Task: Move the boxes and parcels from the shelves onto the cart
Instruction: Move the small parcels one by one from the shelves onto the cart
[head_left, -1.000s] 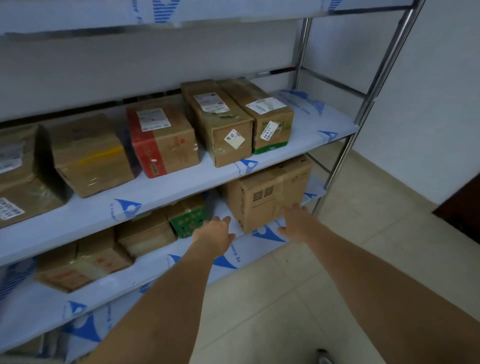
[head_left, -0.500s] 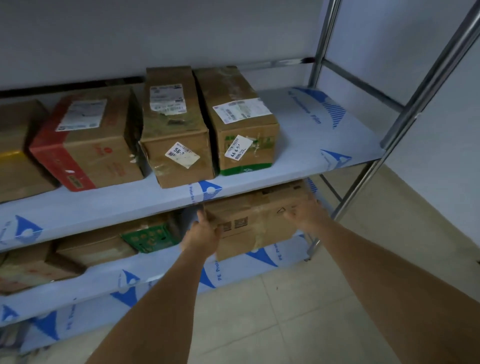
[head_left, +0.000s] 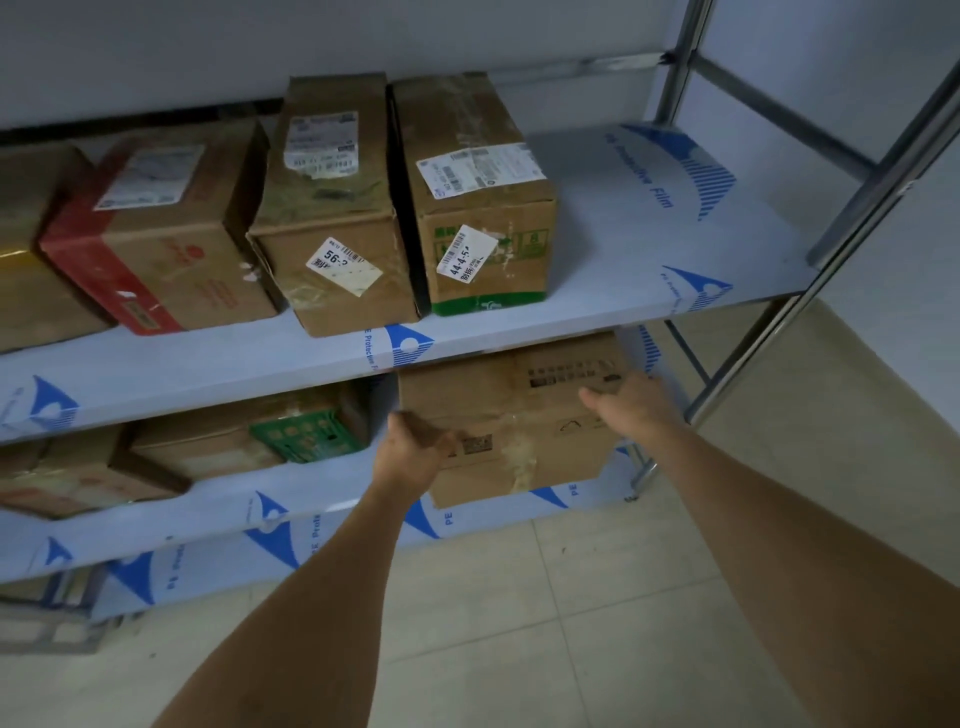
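A large brown cardboard box (head_left: 519, 415) sits at the right end of the lower shelf (head_left: 322, 504), its front corner jutting over the shelf edge. My left hand (head_left: 413, 452) grips its left front edge, fingers curled round the corner. My right hand (head_left: 631, 402) holds its right side near the top, fingers wrapped on the cardboard. On the upper shelf (head_left: 649, 260) stand several boxes: one with a green base (head_left: 483, 208), a taller taped one (head_left: 332, 208) and a red-sided one (head_left: 161, 228). No cart is in view.
Left on the lower shelf lie a green-printed box (head_left: 306, 436) and more brown cartons (head_left: 72, 473). Steel shelf posts (head_left: 831, 260) rise at the right. The right part of the upper shelf is bare. Pale tiled floor (head_left: 597, 623) lies below.
I have come closer to the shelves. Both hands reached from open air onto the large lower box and took hold of its two sides; its front corner now juts past the shelf edge.
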